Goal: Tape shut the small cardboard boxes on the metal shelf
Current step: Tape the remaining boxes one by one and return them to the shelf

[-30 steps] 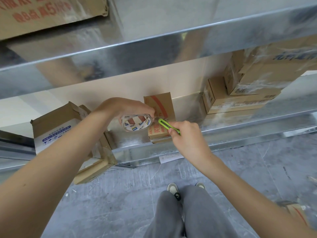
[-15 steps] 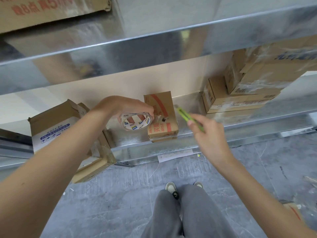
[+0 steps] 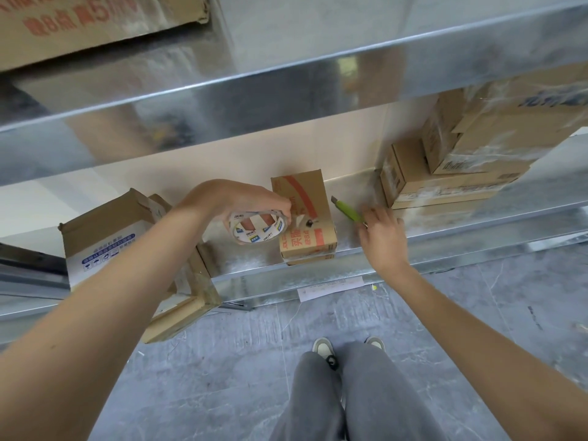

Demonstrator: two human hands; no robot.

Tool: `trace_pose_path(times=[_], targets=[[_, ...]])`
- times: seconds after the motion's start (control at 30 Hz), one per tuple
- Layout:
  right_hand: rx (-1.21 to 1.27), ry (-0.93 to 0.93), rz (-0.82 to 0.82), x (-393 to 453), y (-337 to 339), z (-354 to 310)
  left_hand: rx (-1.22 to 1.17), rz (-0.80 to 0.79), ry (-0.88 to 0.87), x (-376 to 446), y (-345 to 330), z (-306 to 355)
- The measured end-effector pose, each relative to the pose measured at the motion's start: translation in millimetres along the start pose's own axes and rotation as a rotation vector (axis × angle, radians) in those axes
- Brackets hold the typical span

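The small cardboard box (image 3: 305,218) with red printing stands on the metal shelf (image 3: 445,227), close to the shelf's front edge, its long axis running front to back, away from the person. A strip of clear tape appears to cross its top face near the front; whether that strip is pressed flat along its full length cannot be determined. The left hand (image 3: 241,202) is directly beside the box's left edge, fingers curled around a roll of clear packing tape (image 3: 257,230), the roll held just left of the box and level with its top. The right hand (image 3: 381,227) is on the opposite side, clear of the box, above bare shelf surface; its fingers pinch the rear of a green utility knife (image 3: 348,210), whose blade end points back toward the upper right corner of the box. The left hand is therefore the nearer of the two, and the box lies between both hands. Judgement: the cut at this box looks complete or close to it, and the next action probably requires either smoothing the tape end down along the box's long axis or setting the knife aside. Further out, a stack of sealed boxes (image 3: 445,173) occupies the right end of the shelf, and an open-flapped carton (image 3: 105,240) with blue print sits tilted at the left, apparently still unsealed.
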State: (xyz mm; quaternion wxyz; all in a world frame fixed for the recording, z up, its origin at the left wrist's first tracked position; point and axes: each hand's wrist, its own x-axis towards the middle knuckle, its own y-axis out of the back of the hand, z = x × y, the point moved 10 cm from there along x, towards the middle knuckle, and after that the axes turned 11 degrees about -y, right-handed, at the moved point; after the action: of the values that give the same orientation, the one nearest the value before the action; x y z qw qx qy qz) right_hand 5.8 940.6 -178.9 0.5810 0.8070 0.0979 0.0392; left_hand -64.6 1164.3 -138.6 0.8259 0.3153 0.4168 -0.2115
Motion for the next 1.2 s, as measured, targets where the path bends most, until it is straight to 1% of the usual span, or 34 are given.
trace_pose_path(times=[0.07, 0.1, 0.13, 0.23, 0.33, 0.4, 0.5, 0.57, 0.63, 0.73, 0.77, 0.83, 0.87, 0.93, 1.03, 1.07, 1.1, 1.13, 1.2], targets=[[0.336, 0.064, 0.1, -17.7, 34.7, -18.5, 0.004, 0.005, -0.008, 3.3, 1.4, -1.1], [0.414, 0.111, 0.096, -30.4, 44.8, -32.6, -0.004, 0.01, -0.017, 5.4, 2.3, -1.7], [0.398, 0.158, 0.049, -43.8, 46.6, -49.3, -0.023, 0.024, -0.03, 7.6, 3.7, -2.0], [0.123, 0.265, -0.059, -70.5, 31.2, -90.2, -0.071, 0.066, -0.063, 11.9, 8.4, -2.1], [-0.136, 0.245, -0.125, -72.5, 8.8, -104.8, -0.093, 0.066, -0.071, 10.9, 6.8, -4.0], [-0.233, 0.212, -0.112, -72.2, 2.0, -109.3, -0.105, 0.071, -0.075, 9.7, 6.0, -5.4], [-0.211, 0.148, -0.03, -71.9, 2.6, -112.9, -0.103, 0.079, -0.087, 7.2, 5.1, -5.1], [-0.136, 0.167, 0.07, -72.1, 6.9, -115.8, -0.118, 0.081, -0.086, 5.1, 3.9, -5.8], [-0.096, 0.215, 0.13, -74.2, 9.7, -119.3, -0.143, 0.094, -0.083, 2.4, 3.1, -7.3], [-0.089, 0.259, 0.14, -74.4, 12.7, -124.7, -0.178, 0.096, -0.084, -3.4, 0.1, -5.5], [-0.097, 0.262, 0.125, -73.4, 13.1, -124.9, -0.179, 0.093, -0.083, -6.8, -1.7, -3.6], [-0.091, 0.263, 0.043, -69.4, 12.3, -122.9, -0.153, 0.12, -0.108, -14.6, -3.1, 1.8], [-0.033, 0.243, -0.019, -65.9, 12.2, -119.8, -0.138, 0.166, -0.155, -17.7, -0.9, 5.6], [0.241, 0.148, -0.131, -57.7, 20.1, -108.9, -0.152, 0.302, -0.296, -27.7, 3.8, 16.7], [0.806, 0.027, -0.115, -45.9, 59.7, -95.8, -0.291, 0.474, -0.454, -50.1, 1.9, 22.5], [0.971, -0.029, -0.146, -43.0, 66.7, -93.7, -0.316, 0.504, -0.501, -56.7, -0.7, 24.7], [1.083, -0.077, -0.191, -41.1, 69.1, -94.1, -0.32, 0.523, -0.546, -61.9, -4.4, 27.5], [1.135, -0.098, -0.213, -38.8, 71.3, -95.8, -0.306, 0.54, -0.583, -66.5, -7.8, 31.0], [1.151, -0.091, -0.224, -36.7, 77.4, -102.1, -0.275, 0.574, -0.637, -74.3, -12.7, 37.6]])
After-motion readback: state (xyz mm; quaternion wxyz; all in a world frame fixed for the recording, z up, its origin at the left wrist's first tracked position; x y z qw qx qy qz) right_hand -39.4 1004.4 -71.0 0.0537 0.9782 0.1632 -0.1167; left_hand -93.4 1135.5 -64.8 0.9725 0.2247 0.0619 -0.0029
